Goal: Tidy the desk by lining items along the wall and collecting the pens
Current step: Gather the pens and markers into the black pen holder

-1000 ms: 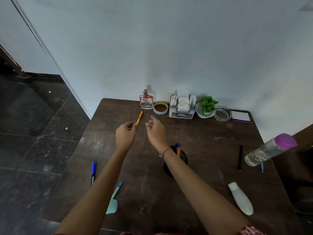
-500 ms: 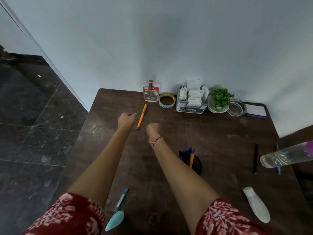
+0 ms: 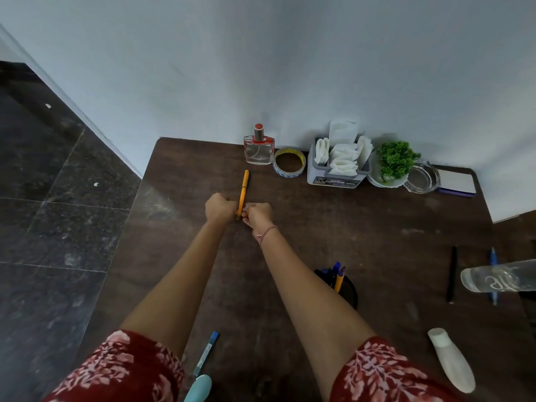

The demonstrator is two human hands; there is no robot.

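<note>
The slim orange pen lies on the scuffed, dark wood-grain desk, with its far end near the square glass perfume bottle at the wall. The right hand curls its fingers onto the pen's near tip and pinches it. The left hand is clenched against the barrel's opposite side; whether it grips cannot be determined. The round black pen holder stands beside the right forearm and contains blue and yellow pens.

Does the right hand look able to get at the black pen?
Probably yes: the black pen lies uncovered, with bare desk between. The right hand seems to pinch the orange pen, though, so it is busy.
</note>
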